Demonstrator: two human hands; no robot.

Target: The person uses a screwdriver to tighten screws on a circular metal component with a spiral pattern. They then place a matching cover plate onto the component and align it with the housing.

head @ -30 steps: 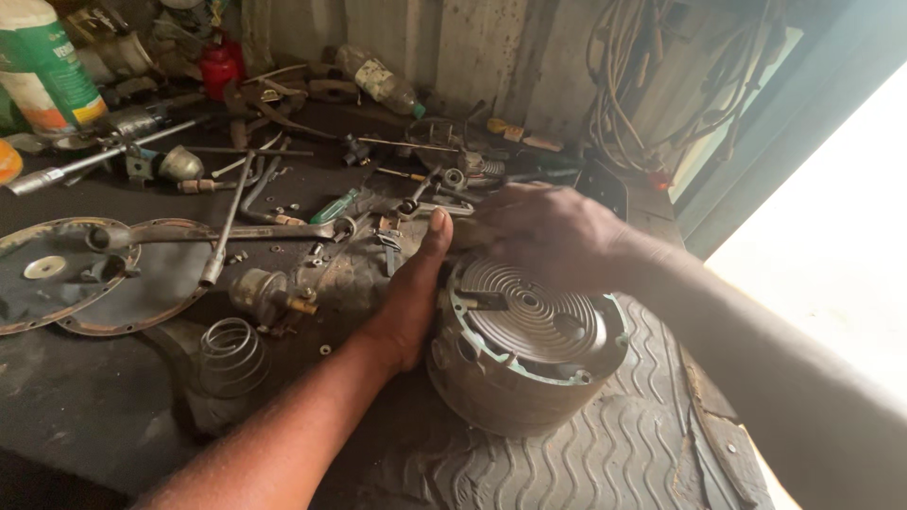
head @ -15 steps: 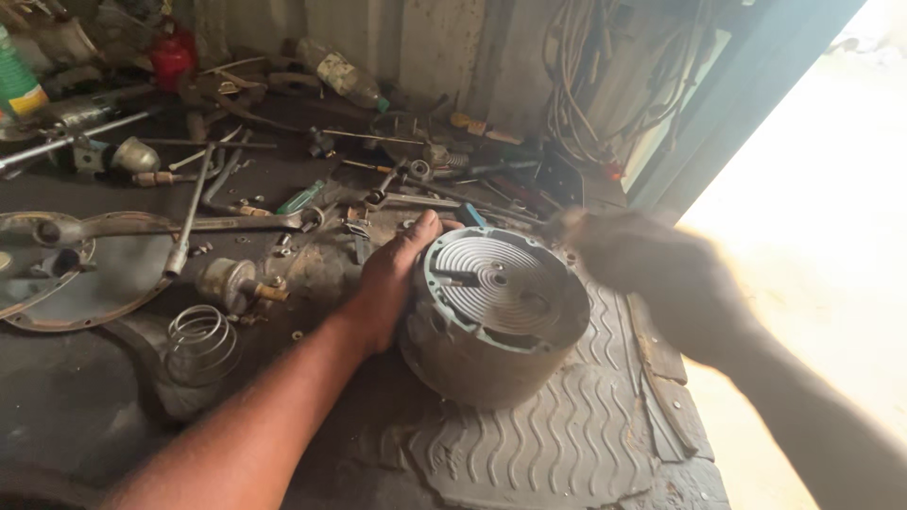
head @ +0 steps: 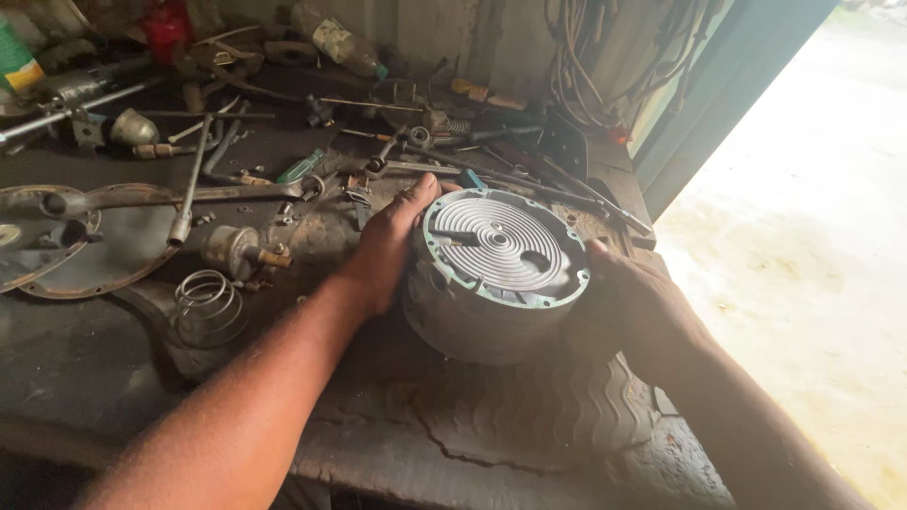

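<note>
A round grey metal housing (head: 496,279) with a spiral-grooved top face sits on a ribbed rubber mat (head: 529,425) on the workbench. My left hand (head: 387,247) presses flat against its left side, fingers pointing away from me. On the opposite side, my right hand (head: 628,302) grips the housing's right wall, thumb near the rim. Both hands clasp the housing between them.
Several wrenches and rods (head: 189,189) lie scattered across the bench behind the housing. A coil spring (head: 206,304) and a small cylinder part (head: 234,250) lie to the left, beside round metal discs (head: 85,236). Cables (head: 586,47) hang at the back wall. Bright ground opens to the right.
My right hand was away from the housing half a second ago and has come down onto its right side. The left hand has stayed on the left side.
</note>
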